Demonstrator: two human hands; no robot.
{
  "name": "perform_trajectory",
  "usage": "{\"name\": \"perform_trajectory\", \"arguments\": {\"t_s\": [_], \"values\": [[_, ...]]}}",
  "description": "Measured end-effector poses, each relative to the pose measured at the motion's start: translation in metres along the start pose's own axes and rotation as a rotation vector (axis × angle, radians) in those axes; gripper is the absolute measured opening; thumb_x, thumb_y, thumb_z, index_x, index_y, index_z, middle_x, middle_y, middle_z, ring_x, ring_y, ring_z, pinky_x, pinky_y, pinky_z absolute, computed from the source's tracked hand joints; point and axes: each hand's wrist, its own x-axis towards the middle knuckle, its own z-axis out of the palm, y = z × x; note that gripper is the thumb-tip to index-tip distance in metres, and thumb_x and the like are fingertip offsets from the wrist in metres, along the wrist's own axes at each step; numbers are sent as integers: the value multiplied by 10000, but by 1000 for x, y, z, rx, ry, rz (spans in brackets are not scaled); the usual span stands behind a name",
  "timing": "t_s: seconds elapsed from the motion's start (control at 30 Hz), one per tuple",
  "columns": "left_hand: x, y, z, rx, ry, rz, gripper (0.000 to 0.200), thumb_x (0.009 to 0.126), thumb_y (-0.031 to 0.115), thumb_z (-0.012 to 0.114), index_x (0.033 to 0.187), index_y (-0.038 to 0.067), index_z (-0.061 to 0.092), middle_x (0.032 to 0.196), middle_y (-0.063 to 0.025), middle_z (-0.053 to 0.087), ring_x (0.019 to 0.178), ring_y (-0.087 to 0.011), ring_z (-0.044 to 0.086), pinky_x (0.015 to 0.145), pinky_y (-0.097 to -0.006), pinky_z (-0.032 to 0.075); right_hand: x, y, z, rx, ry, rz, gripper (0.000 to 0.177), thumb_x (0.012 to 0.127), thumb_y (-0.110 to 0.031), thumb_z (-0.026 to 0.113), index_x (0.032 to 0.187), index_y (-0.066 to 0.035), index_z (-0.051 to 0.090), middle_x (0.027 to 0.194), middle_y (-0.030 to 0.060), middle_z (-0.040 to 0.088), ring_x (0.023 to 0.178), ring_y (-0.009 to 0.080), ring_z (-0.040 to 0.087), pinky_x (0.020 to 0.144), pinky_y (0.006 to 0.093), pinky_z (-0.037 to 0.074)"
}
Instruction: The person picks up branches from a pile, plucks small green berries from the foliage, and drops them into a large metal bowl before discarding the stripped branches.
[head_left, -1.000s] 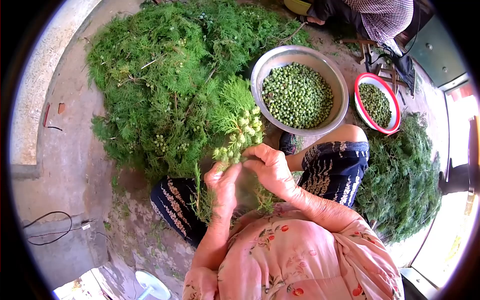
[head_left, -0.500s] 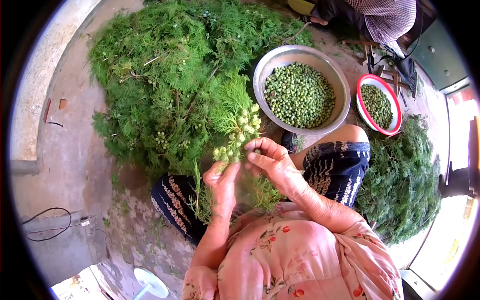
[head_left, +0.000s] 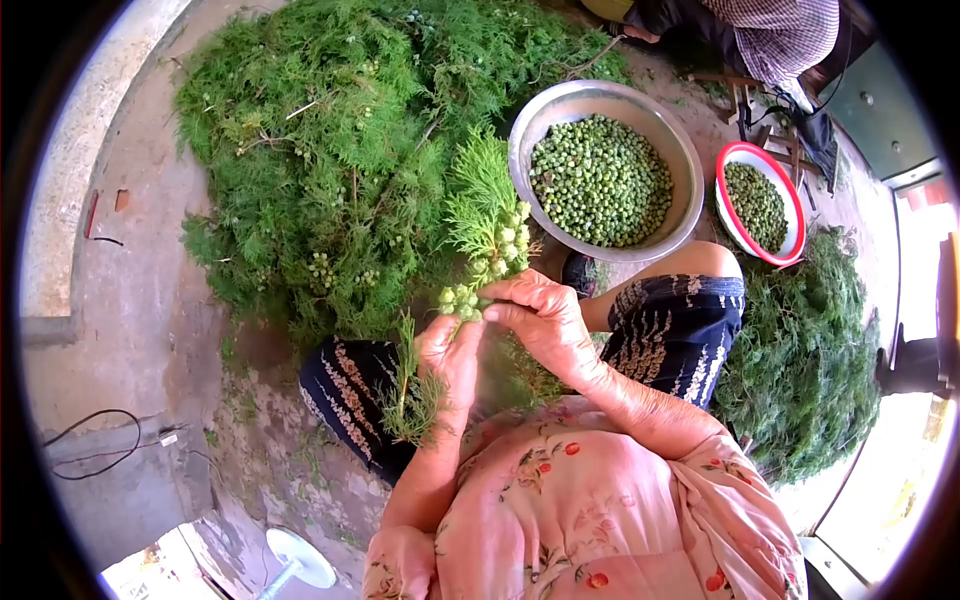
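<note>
My left hand (head_left: 450, 365) is closed round the lower end of a leafy cypress branch (head_left: 478, 205), which points up and away over my lap. Clusters of pale green cones (head_left: 508, 245) sit along its stem. My right hand (head_left: 545, 325) pinches at the cone cluster (head_left: 460, 300) just above my left fingertips; its fingers partly hide what lies between them. A smaller cypress sprig (head_left: 403, 385) hangs beside my left wrist.
A big heap of cypress branches (head_left: 310, 160) lies ahead. To its right stand a metal basin (head_left: 668, 125) and a red-rimmed bowl (head_left: 722, 200), both holding green cones. More greenery (head_left: 790, 370) is piled at right. Another person (head_left: 780, 40) sits at the top right.
My right fingers have moved slightly left and closed in on the cones near my left fingertips. The branch has shifted a little and stands more upright.
</note>
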Motion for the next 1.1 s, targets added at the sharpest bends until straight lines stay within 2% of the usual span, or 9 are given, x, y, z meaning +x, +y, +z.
{"name": "perform_trajectory", "arguments": {"t_s": [0.23, 0.37, 0.5, 0.57, 0.63, 0.67, 0.8, 0.97, 1.1], "values": [[-3, 21, 6, -226, 131, -182, 125, 765, -12, 640, 888, 8, 634, 828, -30, 625, 696, -102, 547, 648, -215, 434, 0, -11, -4, 487, -2, 521, 100, 821, -23, 598, 917, 6, 608, 768, 26, 595, 592, 86, 532, 542, 202, 459], [0, 13, 5, -232, 90, -119, 113, 765, -4, 647, 876, 12, 631, 856, -17, 626, 713, -83, 541, 664, -216, 433, -3, -9, -5, 488, -60, 421, 181, 836, -47, 585, 1010, -16, 543, 764, 33, 604, 612, 92, 535, 565, 219, 441], [-1, 19, 6, -10, 42, -89, 59, 785, 17, 642, 841, -2, 636, 786, -5, 619, 687, -62, 516, 650, -212, 423, -1, -14, -7, 460, -102, 424, 228, 813, -29, 619, 1022, -12, 531, 807, 13, 547, 690, 89, 547, 600, 207, 463], [1, 12, 4, 143, 36, 20, 77, 800, 70, 653, 820, -2, 635, 740, 8, 606, 654, -51, 485, 610, -217, 408, -3, -3, 2, 278, -30, 257, 204, 784, -35, 657, 971, -7, 582, 803, 2, 542, 691, 79, 536, 607, 199, 460], [-3, 23, 6, 343, 41, -44, 92, 805, 85, 652, 838, 0, 642, 743, 0, 609, 661, -51, 492, 608, -207, 408, -4, 1, 5, 33, 19, 144, 184, 771, -37, 672, 939, 0, 608, 801, 0, 545, 674, 76, 534, 593, 200, 462], [-3, 23, 6, 303, 21, -19, 104, 816, 98, 636, 855, 2, 644, 743, -10, 614, 665, -60, 504, 604, -213, 408, -4, -5, 8, 202, 83, 234, 163, 775, -47, 669, 920, 11, 623, 784, 4, 563, 615, 68, 523, 552, 203, 458], [-1, 21, 6, 134, -21, -8, 137, 835, 121, 607, 901, 8, 648, 766, -33, 629, 700, -84, 533, 630, -230, 412, -2, -16, -1, 412, 15, 545, 106, 829, -122, 628, 895, -39, 631, 661, -29, 558, 531, 60, 468, 498, 197, 374], [-2, 20, 5, 81, -5, -132, 150, 827, 131, 614, 916, 16, 652, 814, -39, 639, 750, -98, 552, 696, -236, 420, -4, -4, -7, 647, -7, 585, 107, 841, -108, 605, 923, -39, 611, 716, -5, 593, 569, 74, 514, 512, 207, 400], [0, 26, 8, -1, -7, -116, 157, 781, 97, 659, 903, -1, 650, 789, -10, 627, 682, -77, 527, 634, -205, 412, -8, -2, -10, 841, -23, 601, 91, 857, -86, 576, 930, -35, 593, 745, -1, 590, 621, 75, 539, 533, 189, 426]]}}
